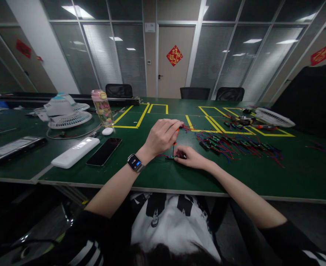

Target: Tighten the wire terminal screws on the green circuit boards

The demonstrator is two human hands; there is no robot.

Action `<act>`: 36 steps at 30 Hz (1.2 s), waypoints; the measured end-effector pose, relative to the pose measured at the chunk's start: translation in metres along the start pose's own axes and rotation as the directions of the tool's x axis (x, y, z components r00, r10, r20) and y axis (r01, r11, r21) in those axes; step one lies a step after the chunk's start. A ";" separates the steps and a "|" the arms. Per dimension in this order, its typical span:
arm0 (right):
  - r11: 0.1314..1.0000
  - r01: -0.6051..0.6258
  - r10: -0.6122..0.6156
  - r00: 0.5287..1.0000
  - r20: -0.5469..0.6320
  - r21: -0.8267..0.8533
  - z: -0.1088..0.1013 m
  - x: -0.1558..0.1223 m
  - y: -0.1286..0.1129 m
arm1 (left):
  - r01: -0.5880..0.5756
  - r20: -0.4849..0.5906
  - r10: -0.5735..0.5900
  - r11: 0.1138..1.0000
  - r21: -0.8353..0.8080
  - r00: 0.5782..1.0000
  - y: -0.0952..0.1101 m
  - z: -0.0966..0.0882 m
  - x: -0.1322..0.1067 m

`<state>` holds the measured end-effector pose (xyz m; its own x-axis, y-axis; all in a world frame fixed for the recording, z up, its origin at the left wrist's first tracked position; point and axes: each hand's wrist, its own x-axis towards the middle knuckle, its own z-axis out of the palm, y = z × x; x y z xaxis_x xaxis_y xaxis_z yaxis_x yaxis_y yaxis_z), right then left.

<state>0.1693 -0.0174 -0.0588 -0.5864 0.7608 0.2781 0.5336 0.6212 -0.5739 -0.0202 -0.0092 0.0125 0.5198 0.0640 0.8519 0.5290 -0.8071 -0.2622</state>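
Left hand (pixel 162 136) grips screwdriver (pixel 175 143), nearly upright, tip down by small board (pixel 170 157). Board on table (pixel 154 181), below left hand, long side left to right. Right hand (pixel 191 157) nearer, fingers at board's right end; pinching or just touching, cannot tell.

"What lies left of the black phone (pixel 104 152)?"

"A white slab (pixel 75 152), with a white fan (pixel 63 111) beyond it."

"And that silvery box (pixel 14 147)?"

"Perhaps a drive; the view's too dim to tell. A pink-lidded bottle (pixel 103 109) stands right of the fan."
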 end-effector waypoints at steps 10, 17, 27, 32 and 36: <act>1.000 0.004 -0.004 1.000 0.010 0.001 0.000 0.000 0.001 | -0.023 -0.031 0.025 0.998 0.051 0.999 -0.002 0.002 -0.002; 1.000 0.011 -0.011 1.000 0.004 0.002 0.001 0.000 0.001 | -0.026 -0.048 0.029 0.998 0.065 0.998 -0.001 0.002 0.000; 1.000 0.004 -0.004 1.000 0.004 0.000 0.000 0.000 0.001 | -0.022 -0.051 0.026 0.997 0.079 0.998 -0.002 0.003 -0.002; 1.000 0.003 -0.003 1.000 0.002 0.006 0.001 0.000 0.001 | 0.000 -0.047 0.003 0.998 0.063 0.999 -0.001 0.004 -0.002; 1.000 0.003 -0.003 1.000 -0.001 0.006 0.000 0.000 -0.001 | -0.002 -0.046 0.005 0.997 0.072 0.999 -0.002 0.004 -0.002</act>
<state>0.1689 -0.0183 -0.0584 -0.5877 0.7589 0.2803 0.5283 0.6224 -0.5775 -0.0197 -0.0053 0.0090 0.4910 0.0329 0.8705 0.5751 -0.7628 -0.2956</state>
